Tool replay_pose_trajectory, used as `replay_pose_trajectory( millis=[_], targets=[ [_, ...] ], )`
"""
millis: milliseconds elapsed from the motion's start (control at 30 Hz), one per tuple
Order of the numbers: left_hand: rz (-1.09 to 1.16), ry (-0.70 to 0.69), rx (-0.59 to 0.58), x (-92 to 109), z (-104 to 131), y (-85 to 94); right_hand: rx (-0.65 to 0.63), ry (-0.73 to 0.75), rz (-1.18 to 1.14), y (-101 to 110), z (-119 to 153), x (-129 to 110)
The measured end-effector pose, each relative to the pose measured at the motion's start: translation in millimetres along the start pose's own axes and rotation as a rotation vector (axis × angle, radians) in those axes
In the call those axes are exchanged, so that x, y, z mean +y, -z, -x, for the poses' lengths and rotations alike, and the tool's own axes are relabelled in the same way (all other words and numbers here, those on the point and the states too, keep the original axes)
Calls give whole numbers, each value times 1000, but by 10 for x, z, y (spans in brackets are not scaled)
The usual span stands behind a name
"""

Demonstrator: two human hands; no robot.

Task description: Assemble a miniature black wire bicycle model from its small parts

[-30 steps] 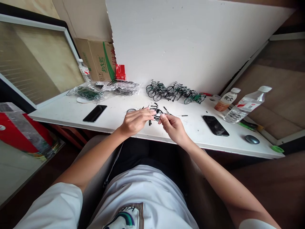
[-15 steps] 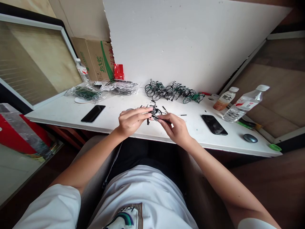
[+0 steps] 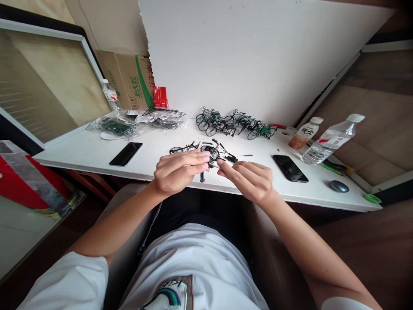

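Note:
My left hand point(image 3: 179, 172) is closed, its fingers pressed together over a small black model bicycle part point(image 3: 202, 176), whose dark end sticks out below the fingertips. Opposite it, the thumb and index finger of my right hand point(image 3: 249, 178) pinch at a thin dark piece of the same part; its exact shape is hidden by the fingers. Just behind my fingertips, dark small parts point(image 3: 226, 151) are scattered on the white table point(image 3: 161, 155). A partly built model bicycle frame with a wheel point(image 3: 183, 148) lies beyond my left hand.
Several assembled model bicycles point(image 3: 232, 122) stand at the back. Plastic bags of parts point(image 3: 119, 125) lie back left, near a cardboard box point(image 3: 127, 82). Phones lie at left point(image 3: 125, 153) and right point(image 3: 290, 168). Two bottles point(image 3: 335, 140) and a mouse point(image 3: 338, 186) are at right.
Both hands have come slightly nearer to me. My right hand has turned knuckles-up and shifted right, and more of the parts behind my hands show.

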State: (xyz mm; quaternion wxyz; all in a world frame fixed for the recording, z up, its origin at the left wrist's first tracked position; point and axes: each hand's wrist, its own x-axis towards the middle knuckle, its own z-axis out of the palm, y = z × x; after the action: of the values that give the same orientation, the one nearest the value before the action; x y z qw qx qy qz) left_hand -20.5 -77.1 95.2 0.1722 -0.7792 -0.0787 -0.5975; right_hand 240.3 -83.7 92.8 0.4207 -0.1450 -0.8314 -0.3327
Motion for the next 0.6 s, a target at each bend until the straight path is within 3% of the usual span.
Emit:
replay_pose_trajectory(
  millis=[133,300,433,533,600],
  targets=[
    [-6,51,1,7,36,-28,-71,-205,-166,-57,23,-63],
    [-2,80,27,-44,133,-94,-212,-749,-598,-81,-48,-198],
    [-35,68,-2,-154,226,-126,-316,-1168,-1079,-92,-143,-256],
    [-54,76,-23,-218,259,-139,-336,-1248,-1195,-123,-165,-258],
    [-48,77,-21,-235,255,-153,-323,-1142,-1019,-150,-149,-264]
  ],
)
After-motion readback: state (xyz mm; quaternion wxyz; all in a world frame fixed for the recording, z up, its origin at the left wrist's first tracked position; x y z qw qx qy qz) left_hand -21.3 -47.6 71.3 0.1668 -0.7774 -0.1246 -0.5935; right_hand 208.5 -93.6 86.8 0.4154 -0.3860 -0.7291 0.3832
